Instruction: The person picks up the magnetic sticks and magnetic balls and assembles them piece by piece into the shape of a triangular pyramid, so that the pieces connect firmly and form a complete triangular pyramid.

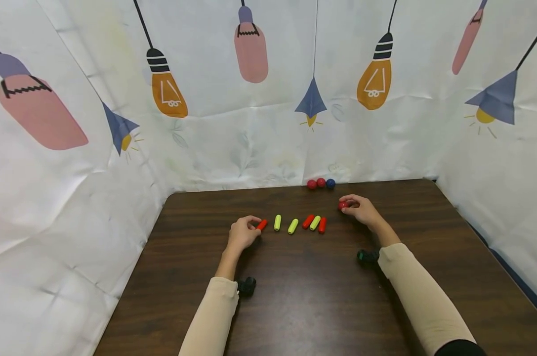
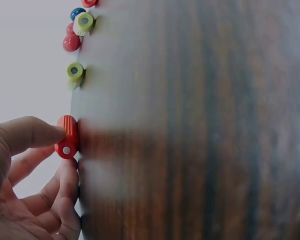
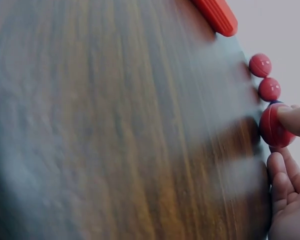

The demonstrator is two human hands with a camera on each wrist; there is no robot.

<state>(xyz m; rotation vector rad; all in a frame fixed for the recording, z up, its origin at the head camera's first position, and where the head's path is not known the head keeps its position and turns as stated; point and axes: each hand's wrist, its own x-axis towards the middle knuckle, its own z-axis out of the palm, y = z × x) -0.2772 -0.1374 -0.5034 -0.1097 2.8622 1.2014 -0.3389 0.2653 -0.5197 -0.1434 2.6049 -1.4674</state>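
Note:
My left hand (image 1: 244, 233) pinches a short, ridged red rod (image 1: 262, 225) at the left end of a row of rods on the table. In the left wrist view, the thumb lies against this red rod (image 2: 67, 137), which has a pale dot near one end. Farther right, my right hand (image 1: 361, 209) pinches a red ball (image 1: 343, 205). The right wrist view shows the thumb on the held ball (image 3: 275, 126), which has a seam line. Between the hands lie yellow-green rods (image 1: 277, 222) and red rods (image 1: 322, 225).
Two red balls (image 1: 311, 184) and a blue ball (image 1: 330, 183) sit side by side near the back edge of the dark wooden table (image 1: 304, 291). A white cloth with printed lamps (image 1: 268, 138) hangs behind and beside the table.

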